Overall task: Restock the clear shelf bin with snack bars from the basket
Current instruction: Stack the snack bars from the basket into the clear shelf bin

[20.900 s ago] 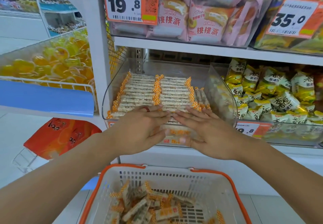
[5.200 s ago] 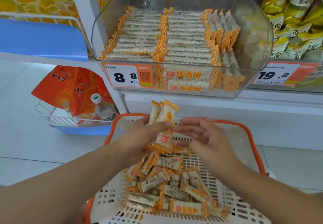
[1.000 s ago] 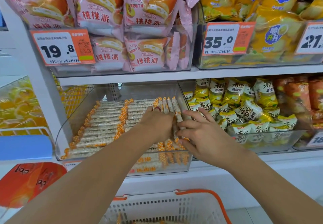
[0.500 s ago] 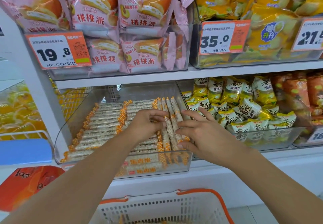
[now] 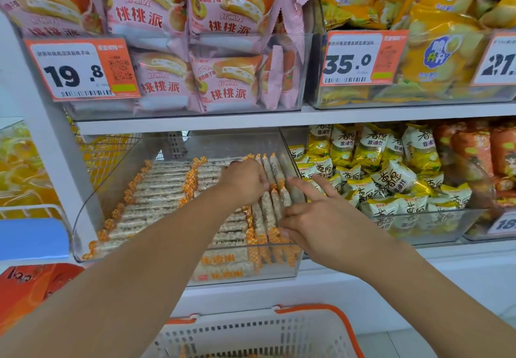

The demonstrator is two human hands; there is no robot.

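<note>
In the head view, the landmark is the clear plastic shelf bin (image 5: 111,190) on the lower shelf. Inside the bin lie many long snack bars in see-through wrappers with orange checked ends (image 5: 167,187). To the left they lie flat in two neat columns, crosswise. At the right side of the bin, some bars stand on edge and point from front to back.

The left hand (image 5: 244,180) is over the right part of the bin, fingers curled down onto the standing bars. I cannot tell if it grips a bar or only pushes them. The right hand (image 5: 315,218) is at the right wall of the bin. Its index finger is straight along the wall, and the other fingers bend against the bars near the front. It seems to press them, not to hold one.

I judge the step is to pack the standing bars tight. To do it well, both hands should squeeze the row together from its two sides, so that no bar falls over.

Below the bin, the white plastic basket with orange rim (image 5: 343,321) shows only its top, and a few more bars are just visible inside.
</note>
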